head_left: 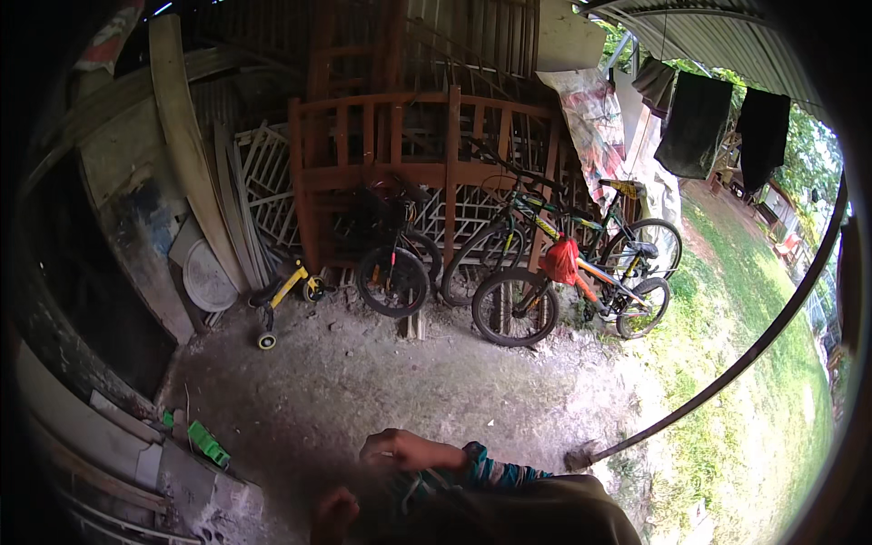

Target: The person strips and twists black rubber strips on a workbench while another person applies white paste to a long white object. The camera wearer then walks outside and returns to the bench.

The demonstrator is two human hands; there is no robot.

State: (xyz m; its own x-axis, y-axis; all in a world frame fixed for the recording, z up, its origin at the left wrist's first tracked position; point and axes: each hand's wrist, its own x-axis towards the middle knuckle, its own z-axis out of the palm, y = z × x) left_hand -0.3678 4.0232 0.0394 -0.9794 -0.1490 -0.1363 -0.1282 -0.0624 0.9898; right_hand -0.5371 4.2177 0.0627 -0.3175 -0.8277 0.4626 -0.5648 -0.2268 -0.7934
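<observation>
At the lower middle, my right hand [400, 448] comes in from the right out of a teal, white and dark striped sleeve [500, 469]. Its fingers are curled inward, and whatever they hold, if anything, is hidden. My left hand [336, 509] is lower and farther left, dark and smeared, so its fingers cannot be read. Between the two hands lies a dark blurred patch that I cannot make out. A dull brown cloth surface [563, 504] lies over the lower edge beside the sleeve.
Several bicycles [515, 307] lean before brown wooden bed frames [372, 177]. A yellow children's bike [289, 289] stands left, near a round pale basin [209, 275] and boards. A green toy [209, 445] lies lower left. A curved post [727, 372] rises right; dark clothes [695, 123] hang behind.
</observation>
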